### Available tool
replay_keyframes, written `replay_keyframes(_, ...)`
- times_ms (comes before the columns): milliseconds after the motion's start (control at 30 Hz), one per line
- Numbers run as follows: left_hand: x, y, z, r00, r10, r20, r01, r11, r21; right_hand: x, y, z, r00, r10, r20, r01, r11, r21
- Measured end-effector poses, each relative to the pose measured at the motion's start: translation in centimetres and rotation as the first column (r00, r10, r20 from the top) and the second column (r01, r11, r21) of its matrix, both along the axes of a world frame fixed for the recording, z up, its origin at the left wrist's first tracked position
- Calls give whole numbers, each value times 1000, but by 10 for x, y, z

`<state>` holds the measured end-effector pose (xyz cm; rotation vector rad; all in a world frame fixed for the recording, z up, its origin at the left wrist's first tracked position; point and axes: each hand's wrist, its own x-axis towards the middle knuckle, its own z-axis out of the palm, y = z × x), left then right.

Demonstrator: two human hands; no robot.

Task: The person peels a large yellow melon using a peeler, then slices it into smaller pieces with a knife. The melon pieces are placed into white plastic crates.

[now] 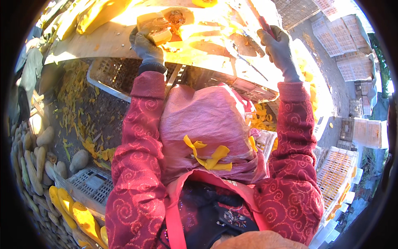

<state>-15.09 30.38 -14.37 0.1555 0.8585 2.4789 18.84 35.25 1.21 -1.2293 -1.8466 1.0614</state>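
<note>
At the near edge of a sunlit work table, my gloved left hand is closed on a cut squash. Its orange flesh shows, and a seedy hollow lies open on its right side. A smaller cut block sits against the fingers. To the right, my gloved right hand is wrapped round the handle of a red-handled knife, which points away from me; glare washes out its far end. Between the hands, a thin long-bladed tool and a dark-handled tool lie on the table.
Peeled squash lie at the table's far left. A plastic crate stands under the table edge. Yellow peel strips rest on my pink apron. Unpeeled squash are heaped at left, beside a person. Stacked crates stand at right.
</note>
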Motion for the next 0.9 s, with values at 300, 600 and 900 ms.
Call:
replay_keyframes(300, -31, 4, -52, 976, 5, -218, 32, 986, 164, 64, 75, -59, 932, -179, 314, 109, 968, 227)
replay_keyframes(600, 13, -17, 6, 999, -44, -16, 44, 999, -21, 80, 95, -94, 796, -187, 575, 57, 970, 237)
replay_keyframes(900, 15, -15, 10, 997, -23, -70, 25, 999, 33, 69, 77, -65, 552, -289, 783, -28, 931, 363)
